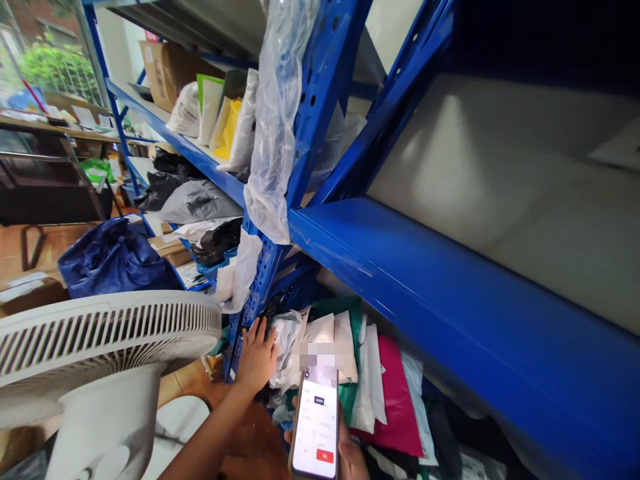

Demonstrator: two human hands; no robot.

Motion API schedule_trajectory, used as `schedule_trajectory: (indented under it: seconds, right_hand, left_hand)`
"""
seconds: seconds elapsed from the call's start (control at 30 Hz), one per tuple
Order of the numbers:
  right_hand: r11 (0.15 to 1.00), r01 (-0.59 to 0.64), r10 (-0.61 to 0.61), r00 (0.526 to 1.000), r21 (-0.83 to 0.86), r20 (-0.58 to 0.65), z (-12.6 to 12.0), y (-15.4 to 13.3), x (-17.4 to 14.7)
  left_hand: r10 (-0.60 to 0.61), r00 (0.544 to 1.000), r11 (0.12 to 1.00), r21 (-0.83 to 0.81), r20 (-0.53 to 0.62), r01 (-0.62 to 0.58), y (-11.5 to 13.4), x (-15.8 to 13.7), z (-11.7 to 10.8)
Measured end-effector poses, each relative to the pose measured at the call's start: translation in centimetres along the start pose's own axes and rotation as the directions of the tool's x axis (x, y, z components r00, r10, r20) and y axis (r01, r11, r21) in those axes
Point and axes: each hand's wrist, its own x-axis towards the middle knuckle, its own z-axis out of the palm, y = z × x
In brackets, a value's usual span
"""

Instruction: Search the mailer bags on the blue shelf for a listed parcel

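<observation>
My left hand [256,363] reaches to the lower shelf with its fingers spread, by the blue rack post and the left end of a row of parcels. Whether its fingertips touch a black bag there I cannot tell. In my right hand [353,455] is a smartphone [315,423], held upright, its lit screen showing a white page with a red button. Behind the phone stand white and clear mailing bags [290,337], a green bag [357,320], a magenta mailing bag [397,393] and a pale blue one [414,380].
A blue shelf beam [450,293] crosses above the parcels at right. Clear plastic wrap [277,120] covers the rack post [325,87]. A white fan [115,360] stands close at left. Beyond it are a dark blue sack [117,260] and shelves holding grey parcels [200,202] and a cardboard box [173,73].
</observation>
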Motion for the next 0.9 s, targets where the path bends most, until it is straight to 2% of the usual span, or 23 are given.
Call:
schedule_trajectory:
  seconds: [0.1,0.23,0.4,0.57,0.73,0.9]
  right_hand:
    - [0.999,-0.014,0.012,0.999,-0.049,-0.038,-0.8,0.8,0.9]
    - [0.998,-0.029,0.026,0.998,-0.056,-0.059,-1.8,1.8,2.2]
    - [0.987,-0.05,0.039,0.996,-0.15,-0.081,-1.6,2.6,3.4]
    - [0.971,-0.074,0.055,0.995,-0.226,-0.087,-0.4,4.1,4.3]
    - [0.957,-0.087,0.066,0.994,-0.277,-0.084,0.7,5.1,5.0]
    - [0.936,-0.128,0.099,0.99,-0.327,-0.103,0.6,5.4,5.4]
  left_hand:
    - [0.002,0.999,0.998,-0.056,0.04,0.0,-0.6,0.3,-0.2]
    - [-0.059,0.994,0.998,-0.002,0.092,0.059,-0.7,-0.2,0.5]
    - [-0.184,0.983,0.982,-0.045,0.029,0.185,-0.4,-1.4,1.8]
    - [-0.165,0.986,0.977,-0.136,0.0,0.163,-0.8,-1.5,1.8]
    - [-0.153,0.986,0.967,-0.198,0.062,0.162,-1.3,-1.1,1.9]
    - [-0.163,0.982,0.967,-0.184,0.095,0.179,-1.4,-1.1,3.2]
